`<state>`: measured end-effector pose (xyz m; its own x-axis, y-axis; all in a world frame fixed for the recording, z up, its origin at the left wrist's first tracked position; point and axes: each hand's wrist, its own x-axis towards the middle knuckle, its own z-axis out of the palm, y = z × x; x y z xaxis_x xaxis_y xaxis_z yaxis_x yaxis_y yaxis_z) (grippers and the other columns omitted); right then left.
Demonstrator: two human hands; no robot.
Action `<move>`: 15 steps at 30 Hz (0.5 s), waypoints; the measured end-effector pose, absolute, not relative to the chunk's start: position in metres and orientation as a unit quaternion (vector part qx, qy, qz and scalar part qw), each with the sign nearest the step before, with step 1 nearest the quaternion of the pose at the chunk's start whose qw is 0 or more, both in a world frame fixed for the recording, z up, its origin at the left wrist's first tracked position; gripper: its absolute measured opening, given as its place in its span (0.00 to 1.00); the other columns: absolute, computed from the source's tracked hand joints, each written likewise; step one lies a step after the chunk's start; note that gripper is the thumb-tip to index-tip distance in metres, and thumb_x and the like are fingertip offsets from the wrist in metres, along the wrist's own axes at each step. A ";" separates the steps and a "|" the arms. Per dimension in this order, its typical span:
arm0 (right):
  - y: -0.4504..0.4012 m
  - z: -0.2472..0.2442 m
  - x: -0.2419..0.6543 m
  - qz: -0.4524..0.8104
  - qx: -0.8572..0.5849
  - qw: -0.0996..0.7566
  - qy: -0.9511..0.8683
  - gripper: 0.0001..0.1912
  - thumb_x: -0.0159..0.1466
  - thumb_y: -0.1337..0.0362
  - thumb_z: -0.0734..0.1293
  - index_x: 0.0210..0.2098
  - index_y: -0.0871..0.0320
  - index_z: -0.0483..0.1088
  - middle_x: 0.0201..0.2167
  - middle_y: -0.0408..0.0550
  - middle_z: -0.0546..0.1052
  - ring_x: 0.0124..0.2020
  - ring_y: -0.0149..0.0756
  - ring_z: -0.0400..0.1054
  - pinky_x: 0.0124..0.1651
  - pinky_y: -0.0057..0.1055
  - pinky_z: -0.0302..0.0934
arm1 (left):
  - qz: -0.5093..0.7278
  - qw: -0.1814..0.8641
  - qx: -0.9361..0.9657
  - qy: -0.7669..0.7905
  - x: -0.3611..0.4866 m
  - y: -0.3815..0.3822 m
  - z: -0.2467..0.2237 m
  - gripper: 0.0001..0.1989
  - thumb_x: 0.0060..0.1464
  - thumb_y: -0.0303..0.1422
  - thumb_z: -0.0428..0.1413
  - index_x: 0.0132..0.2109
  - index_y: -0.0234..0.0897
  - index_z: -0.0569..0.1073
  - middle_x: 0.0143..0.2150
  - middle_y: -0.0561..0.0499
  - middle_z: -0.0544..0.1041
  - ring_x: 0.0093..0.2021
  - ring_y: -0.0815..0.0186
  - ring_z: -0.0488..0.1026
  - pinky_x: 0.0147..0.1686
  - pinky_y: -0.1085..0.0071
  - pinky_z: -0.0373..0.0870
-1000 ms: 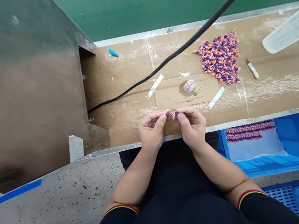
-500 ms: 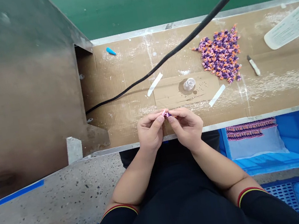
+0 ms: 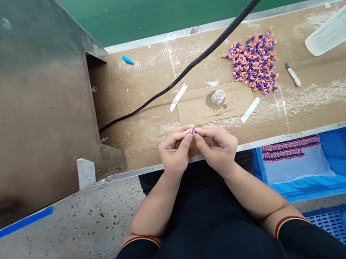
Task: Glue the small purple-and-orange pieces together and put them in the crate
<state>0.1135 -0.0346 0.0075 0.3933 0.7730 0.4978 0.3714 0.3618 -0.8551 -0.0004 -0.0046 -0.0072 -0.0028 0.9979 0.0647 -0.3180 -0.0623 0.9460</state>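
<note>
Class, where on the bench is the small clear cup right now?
In the head view, the small clear cup is right of centre, on the cardboard piece, left of the purple-and-orange pile.

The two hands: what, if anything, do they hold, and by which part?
Left hand and right hand pinch a small pink-and-purple item; the gripped part cannot be told.

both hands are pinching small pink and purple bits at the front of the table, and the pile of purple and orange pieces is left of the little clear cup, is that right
The side is wrong: the pile of purple and orange pieces lies right of the little clear cup, as the head view shows. The rest stands.
</note>
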 end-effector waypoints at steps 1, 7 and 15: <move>-0.035 0.009 0.114 0.155 -0.544 0.632 -0.531 0.09 0.69 0.70 0.74 0.46 0.49 0.82 0.39 0.44 0.87 0.38 0.36 0.83 0.44 0.36 0.82 | 0.588 0.554 0.438 0.395 -0.001 -0.005 -0.007 0.06 0.58 0.41 0.73 0.40 0.46 0.89 0.45 0.46 0.88 0.45 0.63 0.86 0.50 0.68 0.85; -0.036 0.014 0.124 0.188 -0.558 0.607 -0.534 0.08 0.70 0.67 0.74 0.45 0.47 0.83 0.40 0.45 0.88 0.39 0.39 0.84 0.45 0.39 0.83 | 0.579 0.511 0.513 0.375 -0.004 -0.006 -0.004 0.06 0.66 0.37 0.66 0.46 0.48 0.89 0.50 0.45 0.87 0.51 0.60 0.86 0.57 0.62 0.83; -0.036 0.011 0.130 0.236 -0.579 0.597 -0.503 0.04 0.71 0.62 0.73 0.42 0.49 0.83 0.39 0.47 0.87 0.39 0.40 0.84 0.44 0.39 0.82 | 0.548 0.537 0.542 0.343 -0.010 -0.010 -0.011 0.15 0.66 0.36 0.60 0.55 0.48 0.87 0.58 0.44 0.85 0.61 0.51 0.83 0.66 0.51 0.79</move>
<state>0.1299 -0.0364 0.0113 0.3824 0.8641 0.3272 0.3008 0.2184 -0.9283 -0.0095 -0.0095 -0.0108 0.1637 0.9605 0.2250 -0.2165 -0.1875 0.9581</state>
